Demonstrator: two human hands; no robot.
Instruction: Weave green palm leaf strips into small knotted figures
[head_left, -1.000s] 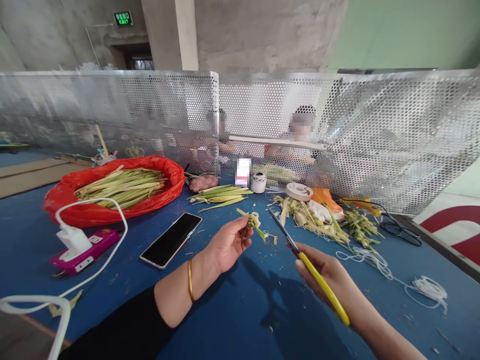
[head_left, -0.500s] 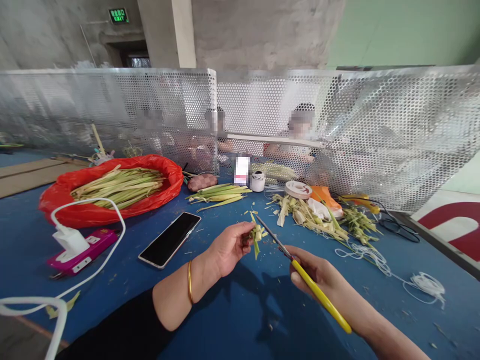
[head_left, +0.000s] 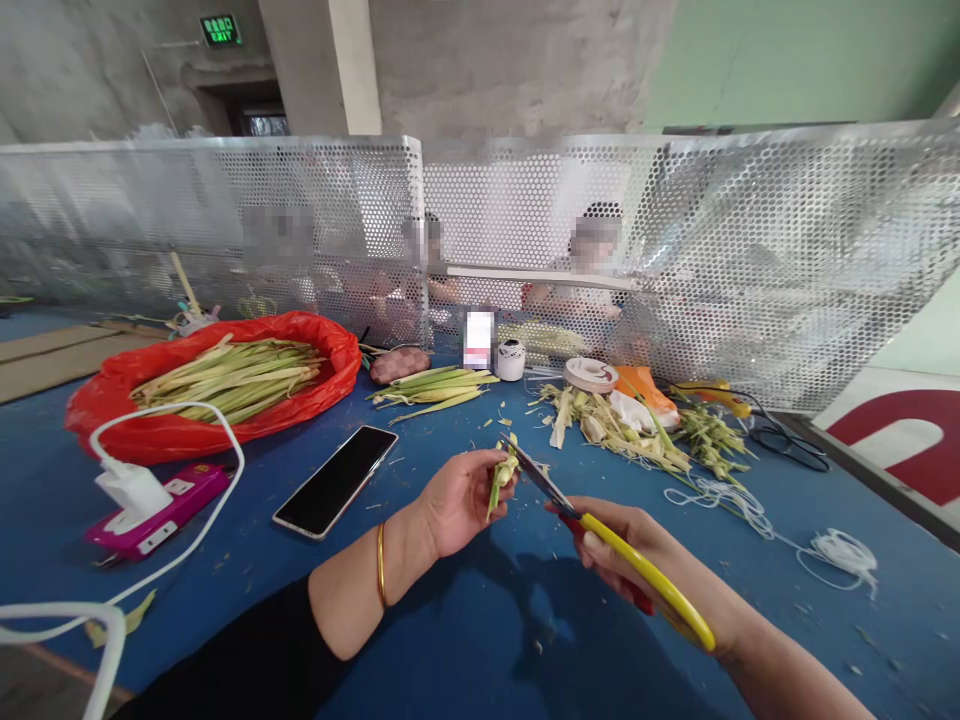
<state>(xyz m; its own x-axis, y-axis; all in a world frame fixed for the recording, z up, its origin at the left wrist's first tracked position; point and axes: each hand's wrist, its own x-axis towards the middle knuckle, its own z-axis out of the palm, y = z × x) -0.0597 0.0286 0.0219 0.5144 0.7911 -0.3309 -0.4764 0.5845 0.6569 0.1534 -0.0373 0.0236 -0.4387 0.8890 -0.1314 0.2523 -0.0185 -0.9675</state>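
Pinched between the fingers of my left hand (head_left: 465, 500) is a small folded piece of pale green plant leaf (head_left: 502, 476), with a strip hanging down from it. My right hand (head_left: 622, 545) grips a pair of scissors (head_left: 649, 578) with yellow handles and a bit of red below. The scissor blades point up and left, their tips at the top of the leaf piece; whether they touch it I cannot tell. Beyond my hands lie long green leaf strips (head_left: 439, 384) and a heap of dry leaf scraps (head_left: 611, 430).
At left are a red plastic bag (head_left: 82, 405) of leaf strips, a purple power strip (head_left: 161, 525) with a white cable, and a dark phone (head_left: 336, 483). Right lie a tape roll (head_left: 591, 374) and white string (head_left: 844, 553). A perforated metal screen (head_left: 525, 200) stands behind; people sit beyond it.
The leaf piece has turned slightly in my left hand. My right hand has rotated the scissors, so the red part now shows and the tips sit closer to the piece.
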